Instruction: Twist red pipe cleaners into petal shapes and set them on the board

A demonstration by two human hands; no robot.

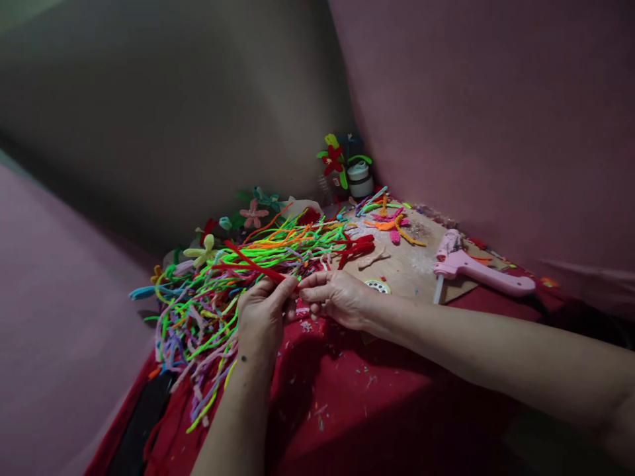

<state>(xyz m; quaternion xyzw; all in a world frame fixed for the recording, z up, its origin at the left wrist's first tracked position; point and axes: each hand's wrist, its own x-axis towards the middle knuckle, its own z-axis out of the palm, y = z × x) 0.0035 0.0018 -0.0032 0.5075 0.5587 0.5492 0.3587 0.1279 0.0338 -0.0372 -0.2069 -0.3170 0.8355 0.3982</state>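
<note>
Pinching red fuzzy wire [254,260], left fingers [282,292] and right fingers [317,291] seem clamped — small label [336,180] unreadable.

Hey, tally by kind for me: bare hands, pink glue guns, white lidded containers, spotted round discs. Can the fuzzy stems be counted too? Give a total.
Left hand and right hand: 2
Pink glue gun: 1
White lidded container: 1
Spotted round disc: 1
Total: 5, leaving out the fuzzy stems, too tangled to count.
</note>
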